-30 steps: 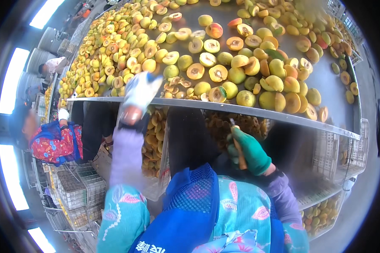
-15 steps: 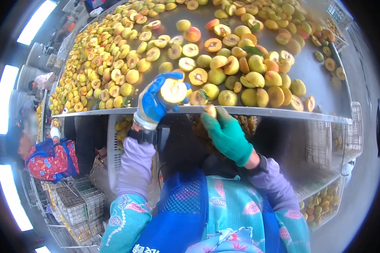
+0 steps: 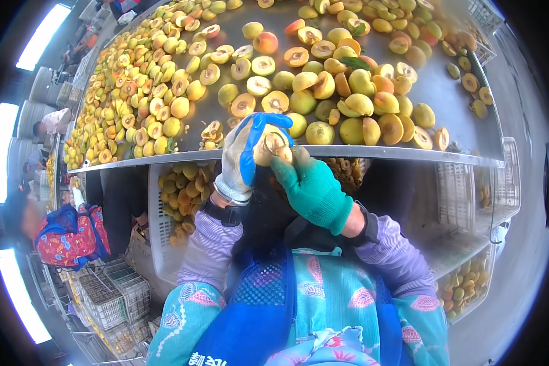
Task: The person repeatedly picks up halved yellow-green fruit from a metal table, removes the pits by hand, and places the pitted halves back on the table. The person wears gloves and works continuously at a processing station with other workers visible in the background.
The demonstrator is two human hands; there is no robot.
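Just above the table's near edge, my left hand (image 3: 243,149), in a white and blue glove, is closed round a peach half (image 3: 263,151) with pale yellow flesh. My right hand (image 3: 313,190), in a green knitted glove, meets it from the right. Pinched in its fingers is a small tool (image 3: 281,156) with a pale, blunt end; a thin dark curved loop shows against the flesh. The rest of the tool is hidden by the gloves. Cut peach halves (image 3: 276,101) and whole-looking peaches (image 3: 320,133) lie on the metal table (image 3: 226,157) just beyond both hands.
A dense heap of peaches (image 3: 128,100) covers the table's left. Below its edge stand a white crate (image 3: 163,235) of peach pieces and another crate (image 3: 470,299) at lower right. A person in a red patterned top (image 3: 67,241) works at left, near stacked crates (image 3: 113,293).
My left hand has moved slightly right and closed further round the peach half. My right hand has come up and left, bringing the small tool from beside the table edge onto the fruit.
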